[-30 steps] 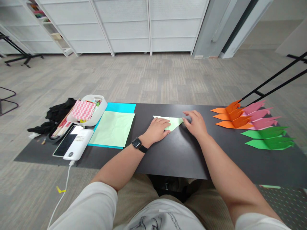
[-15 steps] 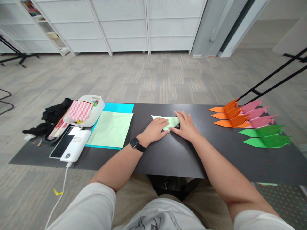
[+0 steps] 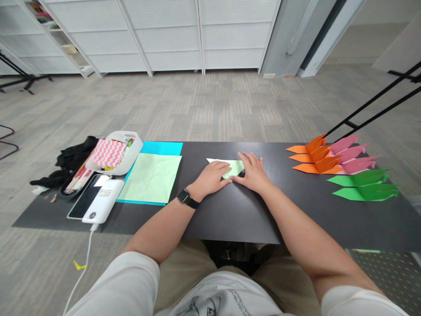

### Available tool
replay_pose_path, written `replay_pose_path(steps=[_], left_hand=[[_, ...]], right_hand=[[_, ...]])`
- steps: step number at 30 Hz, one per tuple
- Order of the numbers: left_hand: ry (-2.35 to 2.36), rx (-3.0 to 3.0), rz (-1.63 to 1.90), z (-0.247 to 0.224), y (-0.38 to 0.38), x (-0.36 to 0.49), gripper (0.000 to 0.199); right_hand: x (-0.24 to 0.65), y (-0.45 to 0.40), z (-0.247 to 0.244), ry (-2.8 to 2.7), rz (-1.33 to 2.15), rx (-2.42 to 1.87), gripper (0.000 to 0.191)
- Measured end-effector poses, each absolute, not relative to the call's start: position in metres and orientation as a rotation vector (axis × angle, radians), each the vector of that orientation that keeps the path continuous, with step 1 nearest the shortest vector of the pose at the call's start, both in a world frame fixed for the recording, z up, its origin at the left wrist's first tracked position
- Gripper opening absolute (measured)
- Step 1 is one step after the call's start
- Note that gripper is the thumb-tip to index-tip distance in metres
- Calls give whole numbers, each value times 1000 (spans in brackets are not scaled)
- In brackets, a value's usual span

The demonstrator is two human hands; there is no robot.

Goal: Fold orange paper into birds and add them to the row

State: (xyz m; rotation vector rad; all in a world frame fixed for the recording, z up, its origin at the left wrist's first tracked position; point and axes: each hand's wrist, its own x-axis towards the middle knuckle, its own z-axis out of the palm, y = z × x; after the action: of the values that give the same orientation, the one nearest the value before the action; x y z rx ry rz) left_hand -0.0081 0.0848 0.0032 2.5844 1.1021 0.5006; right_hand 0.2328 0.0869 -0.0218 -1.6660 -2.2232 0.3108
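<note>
A small piece of pale green paper point(image 3: 235, 167), folded to a triangle, lies flat on the dark table in front of me. My left hand point(image 3: 214, 176) rests palm down over its left part, fingers stretched out, hiding some of it. On the right edge lies my right hand point(image 3: 252, 172), fingers extended and thumb reaching left along the lower edge. The two thumbs are almost touching there. Left of my hands is a flat, lightly creased pale green sheet point(image 3: 153, 176) on top of a blue sheet point(image 3: 162, 148).
Folded paper birds in orange point(image 3: 314, 157), pink point(image 3: 355, 153) and green point(image 3: 363, 186) are lined up at the right. At the left sit a white basket point(image 3: 133, 160), a phone point(image 3: 83, 199), a white power bank with cable point(image 3: 103, 199) and black cloth point(image 3: 77, 153) on the dark table point(image 3: 230, 215).
My right thumb has slid slightly left along the paper's lower edge, closer to my left thumb. My left hand stays nearly still on the paper.
</note>
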Motion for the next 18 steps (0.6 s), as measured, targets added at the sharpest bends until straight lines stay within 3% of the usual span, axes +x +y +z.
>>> replay_pose_path(steps=[18], left_hand=[[1127,2570,483,7,83,-7,42]], right_hand=[[259,103,-24,-2044,328,-1846,103]])
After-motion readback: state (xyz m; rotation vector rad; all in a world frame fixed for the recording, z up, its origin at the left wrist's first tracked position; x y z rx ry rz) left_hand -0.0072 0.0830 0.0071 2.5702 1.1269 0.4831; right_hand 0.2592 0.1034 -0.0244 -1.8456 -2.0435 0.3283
